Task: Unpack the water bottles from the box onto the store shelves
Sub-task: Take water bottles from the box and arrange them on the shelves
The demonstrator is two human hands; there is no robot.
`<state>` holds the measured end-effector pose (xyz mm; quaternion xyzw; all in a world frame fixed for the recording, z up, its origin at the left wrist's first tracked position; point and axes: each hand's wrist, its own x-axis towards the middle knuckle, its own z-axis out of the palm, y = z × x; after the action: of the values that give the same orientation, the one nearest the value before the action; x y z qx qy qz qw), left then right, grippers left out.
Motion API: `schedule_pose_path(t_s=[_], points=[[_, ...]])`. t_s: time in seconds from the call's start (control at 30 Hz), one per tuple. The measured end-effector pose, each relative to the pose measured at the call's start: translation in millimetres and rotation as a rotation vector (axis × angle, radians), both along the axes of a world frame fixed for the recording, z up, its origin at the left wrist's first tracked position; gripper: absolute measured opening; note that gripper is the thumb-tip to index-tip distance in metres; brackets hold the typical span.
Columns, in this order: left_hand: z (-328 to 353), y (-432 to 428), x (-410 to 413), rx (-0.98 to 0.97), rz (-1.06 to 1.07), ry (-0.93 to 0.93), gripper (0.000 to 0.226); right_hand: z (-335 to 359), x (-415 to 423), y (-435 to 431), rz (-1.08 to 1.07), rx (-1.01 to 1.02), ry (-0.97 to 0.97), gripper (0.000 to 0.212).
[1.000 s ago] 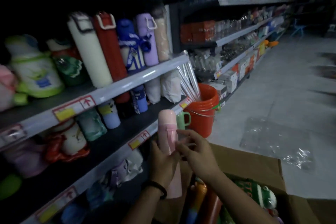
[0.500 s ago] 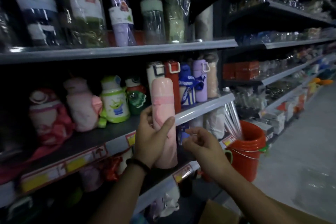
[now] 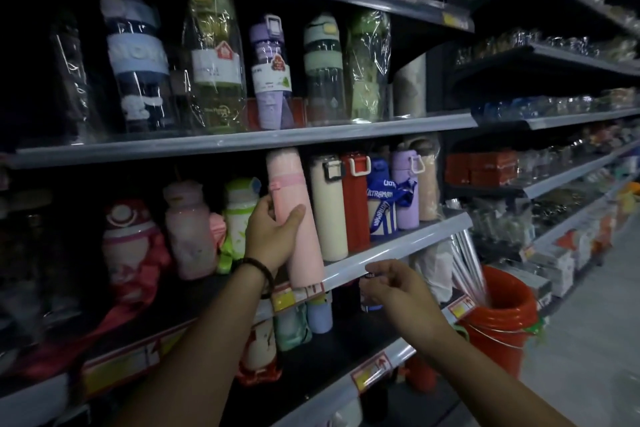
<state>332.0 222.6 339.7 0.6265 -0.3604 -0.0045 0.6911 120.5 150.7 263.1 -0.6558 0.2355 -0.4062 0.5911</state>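
Note:
My left hand (image 3: 273, 234) grips a tall pink bottle (image 3: 294, 218) around its middle. The bottle leans slightly left, its base at the front lip of the middle shelf (image 3: 398, 246), just left of a cream bottle (image 3: 329, 212) and a red bottle (image 3: 356, 201). My right hand (image 3: 394, 288) hovers below that shelf edge with fingers loosely curled; whether it pinches something small I cannot tell. The box is out of view.
The shelf above carries several wrapped bottles (image 3: 214, 56). Cartoon bottles (image 3: 188, 229) stand left of the pink one, a blue strapped bottle (image 3: 381, 208) and a purple one (image 3: 407, 184) to the right. A red bucket (image 3: 498, 319) sits on the floor at right.
My left hand has lifted the pink bottle from over the box up to the middle shelf. My right hand let go of it and dropped below the shelf edge. The view tilted upward.

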Motion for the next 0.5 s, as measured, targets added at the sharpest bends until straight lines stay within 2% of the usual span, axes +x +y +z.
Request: schedule_pose_path(t_s=[0.07,0.17,0.27,0.5], points=[[5,-7,11,-0.007,-0.017,0.046,0.045,-2,-3,-3,0.000,0.002,0.012,0.018],[14,-12,19,0.016,-0.037,0.083,0.043,-7,-8,-7,0.002,-0.012,0.046,0.017],[12,-12,23,0.070,0.018,-0.006,0.048,-11,-13,-10,-0.022,-0.001,0.056,0.015],[-4,-20,20,0.050,0.083,-0.144,0.051,-38,-18,-17,-0.070,0.033,0.155,0.017]])
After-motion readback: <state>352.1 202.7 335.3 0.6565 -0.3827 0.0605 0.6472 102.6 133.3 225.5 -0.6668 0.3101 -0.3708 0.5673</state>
